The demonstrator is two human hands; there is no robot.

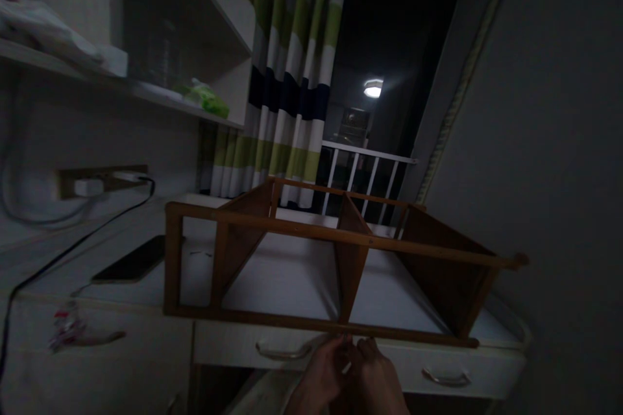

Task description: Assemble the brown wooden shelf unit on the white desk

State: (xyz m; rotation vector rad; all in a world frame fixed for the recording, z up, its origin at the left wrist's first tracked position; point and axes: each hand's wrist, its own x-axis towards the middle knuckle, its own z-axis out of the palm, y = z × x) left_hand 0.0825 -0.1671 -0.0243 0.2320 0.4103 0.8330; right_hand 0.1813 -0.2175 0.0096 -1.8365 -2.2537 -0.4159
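A brown wooden shelf rack [296, 229] lies on its side on a white desk [287, 272], its boards standing upright between the rails. Close together at the near lower rail, where the middle board [351, 259] meets it, are my left hand [321, 366] and my right hand [374, 366]. Fingers of both hands are bent and pinched together just below the rail. A small pale bit shows between them, too dark and small to name. I cannot tell which hand holds it.
Left of the rack lies a phone [134, 260] with a cable. A power strip [104, 180] with plugs is on the wall. Above hangs a shelf [170, 96] with a green packet [209, 100]. Drawer handles [282, 353] face me; a striped curtain [292, 78] hangs behind.
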